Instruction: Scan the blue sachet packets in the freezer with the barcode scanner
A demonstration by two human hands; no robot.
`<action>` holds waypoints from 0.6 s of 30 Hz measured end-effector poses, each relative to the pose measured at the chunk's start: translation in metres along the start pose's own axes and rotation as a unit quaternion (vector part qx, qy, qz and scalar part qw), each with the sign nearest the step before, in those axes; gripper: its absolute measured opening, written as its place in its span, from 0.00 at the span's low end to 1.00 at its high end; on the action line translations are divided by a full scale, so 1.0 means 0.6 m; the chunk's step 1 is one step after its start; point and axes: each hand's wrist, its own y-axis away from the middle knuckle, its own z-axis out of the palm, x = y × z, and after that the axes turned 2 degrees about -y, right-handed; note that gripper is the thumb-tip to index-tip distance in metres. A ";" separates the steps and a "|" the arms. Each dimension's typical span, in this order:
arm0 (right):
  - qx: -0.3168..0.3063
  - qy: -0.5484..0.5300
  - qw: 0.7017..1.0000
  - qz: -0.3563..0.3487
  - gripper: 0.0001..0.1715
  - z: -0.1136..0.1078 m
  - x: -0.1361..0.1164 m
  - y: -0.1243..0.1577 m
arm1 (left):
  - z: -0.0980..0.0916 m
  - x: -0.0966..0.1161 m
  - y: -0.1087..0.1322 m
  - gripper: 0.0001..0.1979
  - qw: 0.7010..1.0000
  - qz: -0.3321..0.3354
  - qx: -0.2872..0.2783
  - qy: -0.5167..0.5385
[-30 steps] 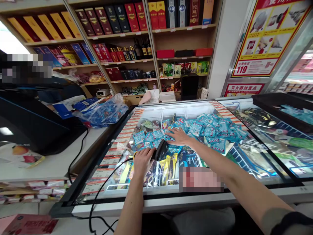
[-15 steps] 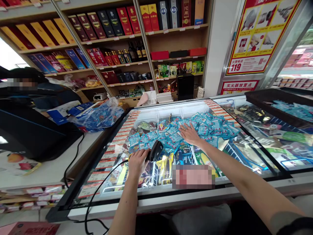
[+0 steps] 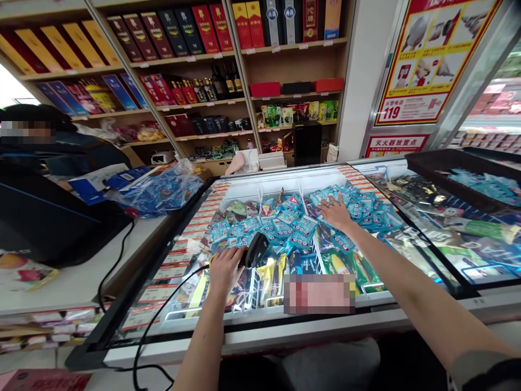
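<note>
1. Our blue sachets lie in two loose, overlapping groups on the glass top of the chest freezer.
2. Our right hand rests at the near-left edge of the right-hand group, fingers spread, gripping nothing; we judge this step to be sorting or counting them by hand.
3. Our left hand is wrapped round the handle of a black scanner, beside the left group.
4. The next move, we judge, calls for a light palm, since overlapping sachets may slide together.
5. Sachet lettering is too small for us to read surely.
6. Beyond, the red-and-yellow poster reads "119"; the sign below it reads "灭火器放置点".
</note>
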 end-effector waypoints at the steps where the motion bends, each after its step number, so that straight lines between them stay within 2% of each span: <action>1: 0.001 0.004 1.000 0.018 0.24 0.001 0.008 0.001 | 0.001 -0.001 0.000 0.19 1.000 0.001 0.000 -0.002; 4: -0.006 0.003 0.999 0.042 0.25 -0.007 0.020 0.000 | 0.004 -0.003 -0.001 0.19 1.000 0.008 0.004 -0.001; 6: -0.003 -0.008 0.999 0.043 0.27 -0.019 0.011 -0.001 | 0.006 -0.003 -0.004 0.19 1.000 0.011 0.004 0.004; 9: 0.018 -0.013 0.998 0.053 0.35 -0.040 -0.033 0.005 | 0.006 -0.001 -0.012 0.19 1.000 0.009 -0.004 0.008; 13: -0.019 -0.023 0.998 0.060 0.44 -0.050 -0.101 0.015 | 0.004 0.006 -0.025 0.19 1.000 0.020 -0.014 0.016; 15: -0.023 -0.046 0.996 0.068 0.47 -0.050 -0.117 0.015 | 0.002 0.009 -0.029 0.19 0.999 0.031 -0.021 0.018; 18: -0.038 -0.117 0.986 0.114 0.45 -0.051 -0.119 0.007 | -0.001 0.012 -0.031 0.19 0.999 0.039 -0.027 0.014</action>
